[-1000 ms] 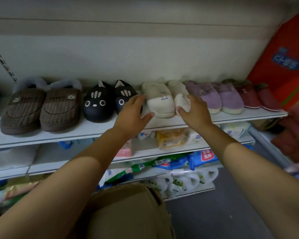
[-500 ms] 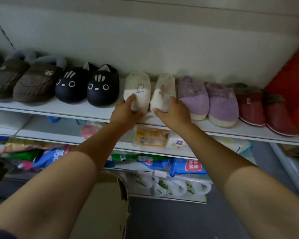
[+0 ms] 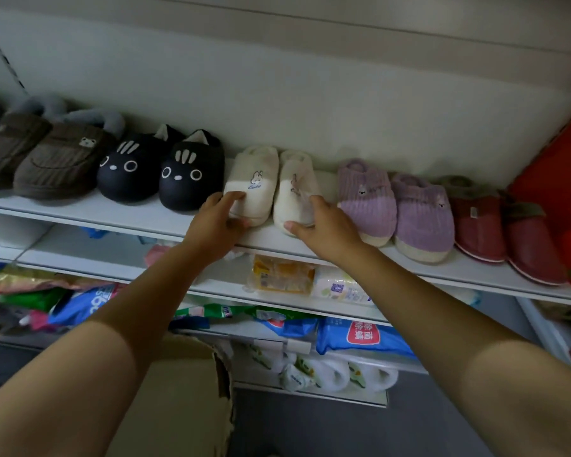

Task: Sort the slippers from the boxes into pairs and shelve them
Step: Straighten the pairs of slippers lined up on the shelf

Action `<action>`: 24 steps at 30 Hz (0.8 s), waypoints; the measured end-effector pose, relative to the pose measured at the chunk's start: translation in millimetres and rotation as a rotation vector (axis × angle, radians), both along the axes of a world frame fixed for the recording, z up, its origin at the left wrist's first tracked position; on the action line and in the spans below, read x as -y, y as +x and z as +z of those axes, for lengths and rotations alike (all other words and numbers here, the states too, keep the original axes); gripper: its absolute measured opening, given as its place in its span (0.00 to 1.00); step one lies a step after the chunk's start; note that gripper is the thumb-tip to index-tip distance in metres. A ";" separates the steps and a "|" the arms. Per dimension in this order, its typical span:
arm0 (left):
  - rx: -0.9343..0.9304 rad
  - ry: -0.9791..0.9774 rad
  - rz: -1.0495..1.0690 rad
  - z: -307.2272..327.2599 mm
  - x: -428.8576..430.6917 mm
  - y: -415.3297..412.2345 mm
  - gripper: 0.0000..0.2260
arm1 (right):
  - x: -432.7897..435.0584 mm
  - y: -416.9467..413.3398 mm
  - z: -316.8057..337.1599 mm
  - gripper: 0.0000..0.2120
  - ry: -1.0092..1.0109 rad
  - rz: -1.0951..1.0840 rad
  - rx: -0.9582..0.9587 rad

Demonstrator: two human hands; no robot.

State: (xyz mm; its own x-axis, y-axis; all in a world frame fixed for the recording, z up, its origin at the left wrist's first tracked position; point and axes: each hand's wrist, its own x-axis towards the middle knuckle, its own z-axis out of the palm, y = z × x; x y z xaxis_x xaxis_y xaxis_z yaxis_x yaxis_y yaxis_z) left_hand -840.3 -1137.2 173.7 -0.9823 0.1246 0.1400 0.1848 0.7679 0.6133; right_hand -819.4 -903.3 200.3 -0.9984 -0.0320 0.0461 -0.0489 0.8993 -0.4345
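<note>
On the upper shelf (image 3: 139,216), between the black cat slippers (image 3: 192,169) and the purple slippers (image 3: 366,196), two cream slippers stand side by side. Their long axes run front to back, with the toes at the shelf's front edge and the heel openings toward the wall. The left hand (image 3: 216,222) grips the toe of the left cream slipper (image 3: 256,174), and the right hand (image 3: 327,225) grips the toe of the right cream slipper (image 3: 294,196).

On the shelf (image 3: 139,216), the left hand (image 3: 220,221) grips the left cream slipper (image 3: 254,176) by its toe, the right hand (image 3: 325,227) the right cream slipper (image 3: 292,189); black cat slippers (image 3: 192,169) sit just left.
</note>
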 end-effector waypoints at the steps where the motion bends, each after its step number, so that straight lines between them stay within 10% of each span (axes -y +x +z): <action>1: -0.006 0.006 -0.006 -1.0 1.4 0.8 0.26 | 2.2 0.6 -0.6 0.37 -0.023 -0.015 0.004; 19: -0.043 0.041 -0.043 -2.6 -2.0 11.4 0.22 | 2.5 16.5 -3.7 0.33 -0.233 -0.087 -0.085; 24: -0.405 0.067 -0.049 6.8 -56.1 42.3 0.22 | -35.7 30.3 12.7 0.23 -0.265 -0.146 -0.298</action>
State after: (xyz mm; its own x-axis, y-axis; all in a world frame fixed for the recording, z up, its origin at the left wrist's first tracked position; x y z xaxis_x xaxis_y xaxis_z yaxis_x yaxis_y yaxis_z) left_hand -798.1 -1081.1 180.6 -0.8394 0.1469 0.5233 0.4564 0.7133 0.5319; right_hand -789.2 -867.6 213.0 -0.9333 0.1608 0.3212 -0.0876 0.7652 -0.6378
